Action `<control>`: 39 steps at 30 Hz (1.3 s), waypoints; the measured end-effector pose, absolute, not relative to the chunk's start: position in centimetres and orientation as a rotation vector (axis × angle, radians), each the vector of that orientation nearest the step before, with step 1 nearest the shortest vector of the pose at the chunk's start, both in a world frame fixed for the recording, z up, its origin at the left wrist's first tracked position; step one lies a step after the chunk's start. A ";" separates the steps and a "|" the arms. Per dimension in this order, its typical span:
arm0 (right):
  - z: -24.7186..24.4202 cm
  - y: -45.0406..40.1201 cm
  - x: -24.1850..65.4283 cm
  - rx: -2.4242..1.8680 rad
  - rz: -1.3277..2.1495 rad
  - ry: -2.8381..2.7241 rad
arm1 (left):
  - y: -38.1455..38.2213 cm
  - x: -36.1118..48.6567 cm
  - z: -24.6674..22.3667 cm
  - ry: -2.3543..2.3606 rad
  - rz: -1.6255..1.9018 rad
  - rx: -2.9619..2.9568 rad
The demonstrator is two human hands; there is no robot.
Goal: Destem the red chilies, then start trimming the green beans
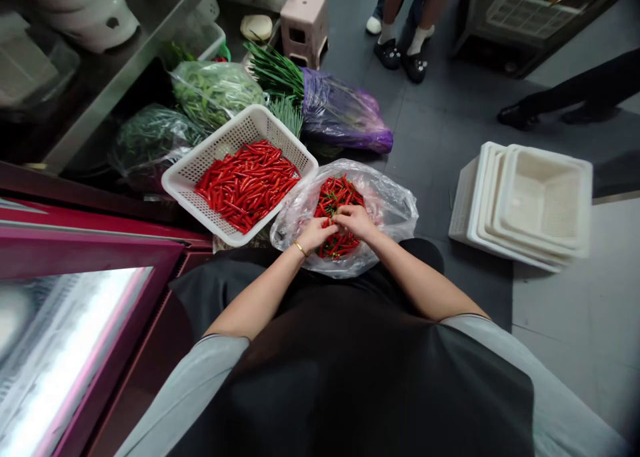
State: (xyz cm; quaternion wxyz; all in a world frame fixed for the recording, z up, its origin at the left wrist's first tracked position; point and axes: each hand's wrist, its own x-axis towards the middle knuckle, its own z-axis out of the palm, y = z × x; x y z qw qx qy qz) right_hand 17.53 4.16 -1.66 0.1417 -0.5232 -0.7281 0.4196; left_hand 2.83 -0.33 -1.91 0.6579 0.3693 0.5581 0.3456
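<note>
My left hand (pixel 315 233), with a gold bracelet at its wrist, and my right hand (pixel 356 221) meet fingertip to fingertip above an open clear plastic bag (pixel 395 210). Both are closed in a pinch at a small chili pepper, mostly hidden by the fingers. Inside the bag lie red chili peppers (pixel 343 190), many with green stems. Touching the bag on its left is a white perforated basket (pixel 185 177). A heap of red chili peppers (pixel 247 183) without visible green stems fills its bottom.
Behind the basket lie bagged leafy greens (pixel 217 90) and green stalks in a purple bag (pixel 345 110). A pink stool (pixel 305 23) stands farther back. Stacked white baskets (pixel 545 197) are on the right. Other people's legs (pixel 400 30) show beyond. A glass-fronted red cabinet (pixel 165 257) borders my left.
</note>
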 end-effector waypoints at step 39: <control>6.2 2.9 16.5 -1.188 1.906 -1.578 | -2.5 -10.7 4.8 1.113 1.123 0.562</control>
